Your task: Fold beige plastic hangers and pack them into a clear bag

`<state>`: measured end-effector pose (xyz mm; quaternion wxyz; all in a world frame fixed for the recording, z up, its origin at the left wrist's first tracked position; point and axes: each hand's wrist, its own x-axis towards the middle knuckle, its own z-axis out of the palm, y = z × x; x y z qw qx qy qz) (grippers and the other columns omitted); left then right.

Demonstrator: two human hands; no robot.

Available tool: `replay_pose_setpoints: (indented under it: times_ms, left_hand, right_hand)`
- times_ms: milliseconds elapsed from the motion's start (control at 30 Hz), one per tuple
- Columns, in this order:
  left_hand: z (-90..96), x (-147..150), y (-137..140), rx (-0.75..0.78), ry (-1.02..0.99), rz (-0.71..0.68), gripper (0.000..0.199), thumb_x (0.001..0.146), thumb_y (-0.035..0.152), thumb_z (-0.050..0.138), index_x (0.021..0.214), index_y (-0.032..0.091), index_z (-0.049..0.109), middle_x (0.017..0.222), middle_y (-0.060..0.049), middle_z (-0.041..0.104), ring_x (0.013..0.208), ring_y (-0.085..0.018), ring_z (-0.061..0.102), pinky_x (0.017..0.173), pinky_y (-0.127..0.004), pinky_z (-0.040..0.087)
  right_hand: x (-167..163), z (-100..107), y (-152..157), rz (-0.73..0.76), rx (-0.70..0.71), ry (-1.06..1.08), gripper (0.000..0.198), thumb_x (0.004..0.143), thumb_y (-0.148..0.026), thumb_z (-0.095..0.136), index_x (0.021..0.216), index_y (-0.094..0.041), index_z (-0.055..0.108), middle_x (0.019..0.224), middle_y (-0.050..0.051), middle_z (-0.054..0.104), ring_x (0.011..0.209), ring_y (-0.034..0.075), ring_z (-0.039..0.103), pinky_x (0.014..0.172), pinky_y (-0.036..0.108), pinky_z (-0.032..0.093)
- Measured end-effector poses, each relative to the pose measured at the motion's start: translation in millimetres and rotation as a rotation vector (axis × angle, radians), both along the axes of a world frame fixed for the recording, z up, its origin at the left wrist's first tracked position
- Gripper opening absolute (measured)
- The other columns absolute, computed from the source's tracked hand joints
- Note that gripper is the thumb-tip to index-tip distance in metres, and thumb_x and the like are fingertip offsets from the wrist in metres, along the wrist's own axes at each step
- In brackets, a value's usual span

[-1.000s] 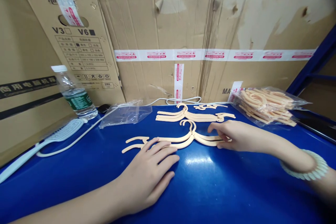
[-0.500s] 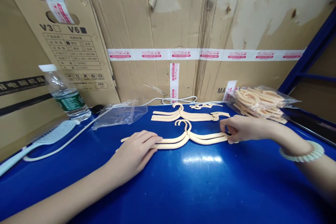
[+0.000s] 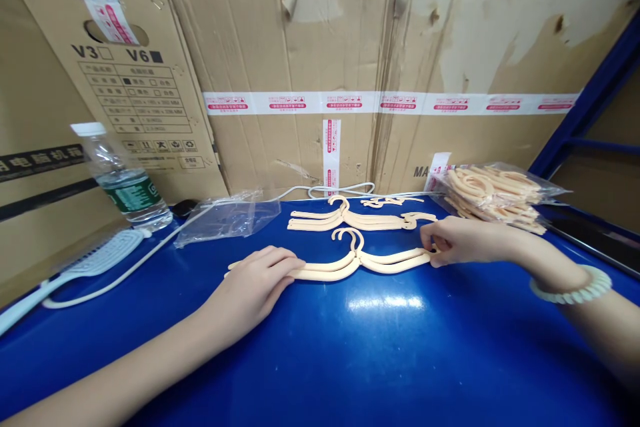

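Note:
Two cream-coloured folding clothes hangers (image 3: 327, 273) lie side by side on the blue table, hooks pointing away from me. Over their left arms my left hand (image 3: 260, 277) is closed, fingers on top and thumb along the near edge. The left tips stick out past its knuckles. My right hand (image 3: 450, 240) pinches the right ends of the hangers between thumb and fingers, which hide the very tips. Just behind lies another group of cream hangers (image 3: 323, 222), touched by neither hand.
Small cream pieces (image 3: 393, 201) lie at the back near a white cable (image 3: 345, 188). Bagged hangers (image 3: 493, 190) are piled at the right. On the left are a clear plastic bag (image 3: 230, 220), a water bottle (image 3: 130, 190) and a pale-blue hairbrush (image 3: 100, 257). Cardboard (image 3: 295, 33) walls the back.
The front hangers and both hands have shifted very slightly away from me. My right fingers have drawn a little closer around the right ends.

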<state>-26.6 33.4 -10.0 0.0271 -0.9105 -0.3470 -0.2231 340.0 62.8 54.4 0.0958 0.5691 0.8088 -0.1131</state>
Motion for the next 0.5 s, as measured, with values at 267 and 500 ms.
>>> replay_pose_setpoints:
  times_ms: [267, 500]
  left_hand:
    - [-2.5, -2, 1, -0.007, -0.015, 0.027, 0.025, 0.098, 0.016, 0.042, 0.11, 0.02, 0.064, 0.11, -0.007, 0.067, 0.098, -0.021, 0.063, 0.086, -0.036, 0.054]
    - [-5.7, -3, 5, 0.025, -0.044, 0.024, 0.027, 0.098, 0.014, 0.041, 0.11, 0.02, 0.064, 0.111, -0.008, 0.069, 0.1, -0.021, 0.064, 0.088, -0.037, 0.054]
  right_hand:
    - [3, -1, 3, 0.004, -0.012, 0.003, 0.011, 0.072, -0.029, 0.058, 0.079, -0.02, 0.058, 0.076, 0.003, 0.061, 0.068, 0.019, 0.057, 0.057, 0.027, 0.038]
    - [15, -7, 7, 0.011, -0.02, 0.005, 0.015, 0.069, -0.029, 0.061, 0.082, -0.021, 0.059, 0.072, 0.0, 0.059, 0.067, 0.019, 0.056, 0.055, 0.026, 0.037]
